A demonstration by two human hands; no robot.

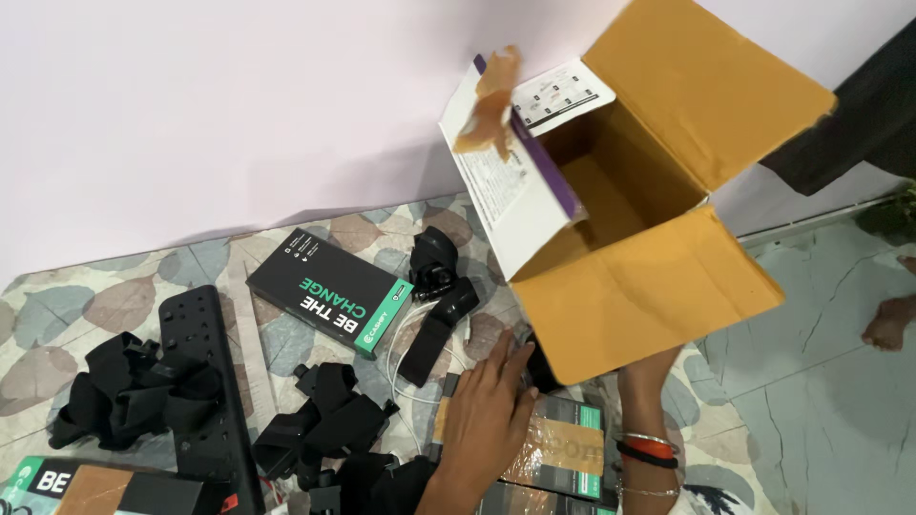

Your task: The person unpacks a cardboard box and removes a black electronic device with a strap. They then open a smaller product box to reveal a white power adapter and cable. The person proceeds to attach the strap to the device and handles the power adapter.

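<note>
My left hand (pixel 489 405) lies flat, fingers together, on a black taped box (pixel 563 448) near the bottom of the head view; its fingertips reach a small black object under the carton. My right hand is hidden under an open brown cardboard carton (pixel 649 277); only the wrist (pixel 647 420) with red and silver bangles shows. The carton is tilted, its flaps open, and seems propped up from beneath. A strip of brown tape (pixel 491 105) hangs from its white upper flap.
On a leaf-patterned mat (pixel 124 305) lie a black and green box (pixel 329 291), a black perforated plate (pixel 205 381), tangled black straps (pixel 124 391), a small black camera (pixel 434 265) and a white cable. Another person's foot (pixel 889 322) stands on the tiled floor at right.
</note>
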